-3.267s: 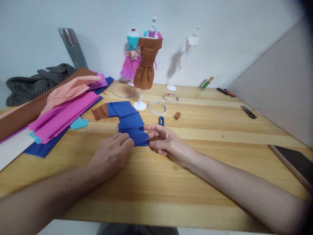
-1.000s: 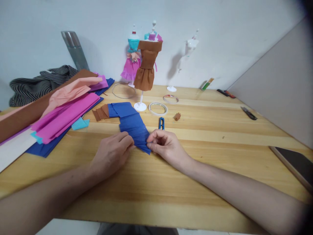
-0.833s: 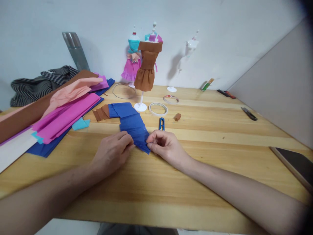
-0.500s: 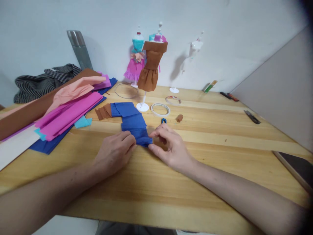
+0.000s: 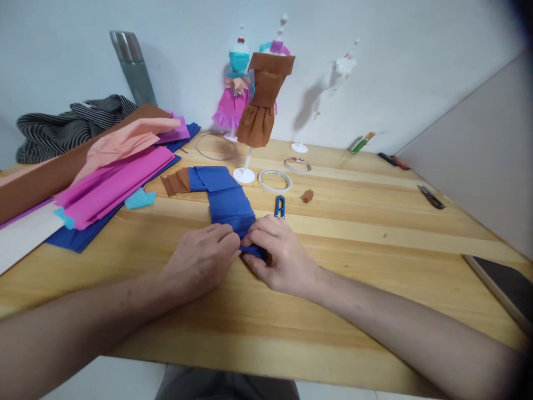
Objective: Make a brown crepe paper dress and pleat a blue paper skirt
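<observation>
Head view: the end of the blue paper [image 5: 230, 197] nearest the counter's front edge [image 5: 200, 355] is being pinched by the curled fingers [image 5: 228, 241] of the palm-down left hand [image 5: 202, 261] and the right hand [image 5: 285, 258], the forearms [image 5: 400, 328] being angled inward.

Hands [image 5: 204, 258] [image 5: 285, 255] on blue strip [image 5: 229, 197], probably paper

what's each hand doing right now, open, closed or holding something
Left hand: closed on the near end of the blue strip.
Right hand: closed, pinching the same end.
</observation>
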{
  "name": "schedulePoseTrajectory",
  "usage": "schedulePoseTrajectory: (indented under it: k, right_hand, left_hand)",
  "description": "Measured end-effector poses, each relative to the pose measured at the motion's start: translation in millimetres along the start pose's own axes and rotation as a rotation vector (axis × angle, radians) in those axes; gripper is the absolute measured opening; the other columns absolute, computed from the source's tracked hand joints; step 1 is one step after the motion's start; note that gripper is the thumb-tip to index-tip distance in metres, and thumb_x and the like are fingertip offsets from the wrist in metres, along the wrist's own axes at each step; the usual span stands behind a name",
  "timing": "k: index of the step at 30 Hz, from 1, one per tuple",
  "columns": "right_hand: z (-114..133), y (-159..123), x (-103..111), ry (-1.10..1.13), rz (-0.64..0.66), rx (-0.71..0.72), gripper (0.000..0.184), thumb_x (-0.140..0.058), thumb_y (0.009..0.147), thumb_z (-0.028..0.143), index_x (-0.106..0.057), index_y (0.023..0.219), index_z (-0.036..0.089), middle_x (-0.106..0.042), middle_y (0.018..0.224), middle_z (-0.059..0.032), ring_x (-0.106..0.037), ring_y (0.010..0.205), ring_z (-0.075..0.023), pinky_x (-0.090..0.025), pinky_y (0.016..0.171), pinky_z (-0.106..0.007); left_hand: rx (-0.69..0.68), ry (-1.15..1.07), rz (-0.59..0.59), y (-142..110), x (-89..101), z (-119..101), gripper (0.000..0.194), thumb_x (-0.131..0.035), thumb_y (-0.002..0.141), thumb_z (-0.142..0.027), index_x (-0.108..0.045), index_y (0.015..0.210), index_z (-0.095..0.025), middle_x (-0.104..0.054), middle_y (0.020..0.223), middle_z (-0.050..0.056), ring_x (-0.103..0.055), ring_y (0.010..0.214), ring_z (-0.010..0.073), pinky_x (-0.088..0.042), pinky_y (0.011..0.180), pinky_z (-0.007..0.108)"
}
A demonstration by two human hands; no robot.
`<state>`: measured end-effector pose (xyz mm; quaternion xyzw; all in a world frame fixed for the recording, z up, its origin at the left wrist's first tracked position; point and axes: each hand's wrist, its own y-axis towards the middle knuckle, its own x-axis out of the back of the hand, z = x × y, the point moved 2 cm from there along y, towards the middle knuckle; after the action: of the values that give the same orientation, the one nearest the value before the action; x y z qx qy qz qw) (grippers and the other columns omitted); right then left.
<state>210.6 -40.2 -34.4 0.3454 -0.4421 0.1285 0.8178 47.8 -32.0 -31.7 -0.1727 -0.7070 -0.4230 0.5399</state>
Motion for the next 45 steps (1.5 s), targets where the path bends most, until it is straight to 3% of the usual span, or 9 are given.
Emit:
schedulePoseTrajectory:
  k: [11,20,38,45]
  right_hand:
    - [-4,-2,-3,0.123,-0.03,-0.043,0.006,-0.055,0.072,0.012,-0.056,0.071,0.017,-0.054,0.072,-0.0033,-0.05,0.073,-0.0171,-0.037,0.067,-0.031]
    - [-9,-5,-4,0.162,-0.027,-0.058,0.01,-0.055,0.069,0.009,-0.053,0.068,0.018,-0.052,0.069,-0.0023,-0.049,0.071,-0.0165,-0.037,0.066,-0.03]
    - [-12,-6,-3,0.142,0.084,-0.106,0.015,-0.056,0.07,0.011,-0.044,0.065,0.018,-0.048,0.065,0.0012,-0.046,0.065,-0.0135,-0.032,0.063,-0.026]
    - [-13,-4,1,0.149,0.151,-0.113,0.016,-0.052,0.067,0.007,-0.042,0.062,0.018,-0.044,0.057,0.0042,-0.041,0.054,-0.0098,-0.029,0.059,-0.024]
  left_hand:
    - [0.025,-0.097,0.013,0,-1.3,1,0.019,-0.044,0.085,-0.019,-0.05,0.067,-0.017,-0.054,0.067,-0.001,-0.05,0.06,0.0114,-0.036,0.054,0.023]
    - [0.054,-0.156,0.095,-1,-1.3,5,0.018,-0.044,0.085,-0.019,-0.05,0.068,-0.017,-0.053,0.067,-0.002,-0.048,0.06,0.0103,-0.034,0.055,0.022]
    - [0.008,-0.137,0.125,-4,-1.5,9,0.021,-0.042,0.086,-0.02,-0.05,0.067,-0.017,-0.053,0.067,-0.001,-0.049,0.06,0.0112,-0.033,0.055,0.023]
    - [0.021,-0.138,0.164,-4,-1.6,12,0.022,-0.041,0.087,-0.021,-0.051,0.068,-0.017,-0.054,0.068,-0.001,-0.049,0.061,0.0113,-0.033,0.056,0.023]
